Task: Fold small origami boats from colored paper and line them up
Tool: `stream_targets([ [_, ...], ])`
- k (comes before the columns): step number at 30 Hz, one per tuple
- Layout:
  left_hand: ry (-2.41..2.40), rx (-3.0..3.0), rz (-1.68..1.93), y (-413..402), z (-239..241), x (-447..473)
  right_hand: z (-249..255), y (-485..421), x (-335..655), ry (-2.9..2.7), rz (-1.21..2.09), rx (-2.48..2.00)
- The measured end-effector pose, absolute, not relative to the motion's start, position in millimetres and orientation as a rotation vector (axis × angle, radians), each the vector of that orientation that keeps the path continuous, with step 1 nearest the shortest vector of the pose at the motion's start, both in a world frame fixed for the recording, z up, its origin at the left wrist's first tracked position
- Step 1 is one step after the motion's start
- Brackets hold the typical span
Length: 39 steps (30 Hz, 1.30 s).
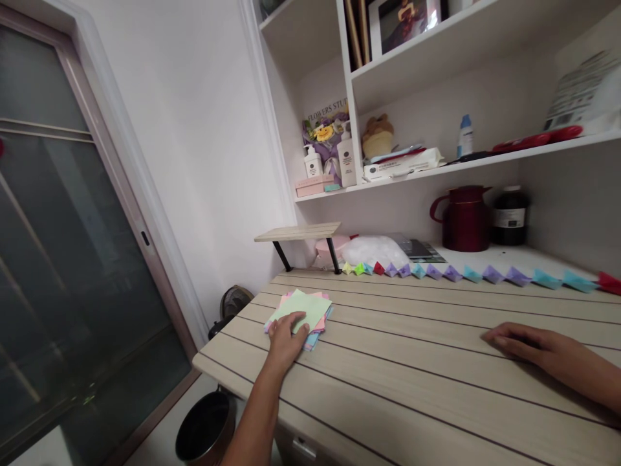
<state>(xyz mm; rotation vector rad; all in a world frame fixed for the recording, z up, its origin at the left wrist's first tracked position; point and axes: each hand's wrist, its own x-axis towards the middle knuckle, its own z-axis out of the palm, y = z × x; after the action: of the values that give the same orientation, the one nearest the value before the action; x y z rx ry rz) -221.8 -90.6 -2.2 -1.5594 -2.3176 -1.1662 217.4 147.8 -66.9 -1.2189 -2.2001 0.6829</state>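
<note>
A stack of coloured paper squares lies unevenly on the table, pale green on top, with pink and blue edges showing below. On the stack's near edge rests my left hand, fingers apart and touching the green sheet, not closed round it. My right hand lies on the tabletop at the right, holding nothing, its fingers stretched out side by side. Along the table's back edge runs a row of small folded paper pieces in yellow, green, red, purple and blue.
At the back left stands a small raised shelf on black legs. Behind the row are a clear plastic bag, a red jug and a dark bottle. White shelves hang above. A dark bin stands below the left edge.
</note>
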Motion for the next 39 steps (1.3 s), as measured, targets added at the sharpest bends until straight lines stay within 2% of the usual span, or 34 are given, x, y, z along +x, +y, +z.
stream_targets([
  [6,-2.098,-1.391,-1.111,-91.0,24.5,-196.5,-61.8,139.2,208.6,-2.214,0.648,-1.199],
  [12,-2.063,-1.705,-0.946,-31.3,58.8,-179.5,-58.0,131.9,202.8,-2.225,0.627,-1.195],
  [16,-2.191,-1.729,-0.821,-4.0,45.2,-188.7,-56.7,130.5,204.5,-2.252,0.654,-1.188],
  [23,-2.345,-1.604,-0.710,-7.2,13.0,-214.7,-51.1,125.8,204.1,-2.241,0.641,-1.212],
  [39,-2.384,-1.683,-0.625,-5.3,6.1,-213.9,-46.3,122.4,200.7,-2.226,0.668,-1.234],
])
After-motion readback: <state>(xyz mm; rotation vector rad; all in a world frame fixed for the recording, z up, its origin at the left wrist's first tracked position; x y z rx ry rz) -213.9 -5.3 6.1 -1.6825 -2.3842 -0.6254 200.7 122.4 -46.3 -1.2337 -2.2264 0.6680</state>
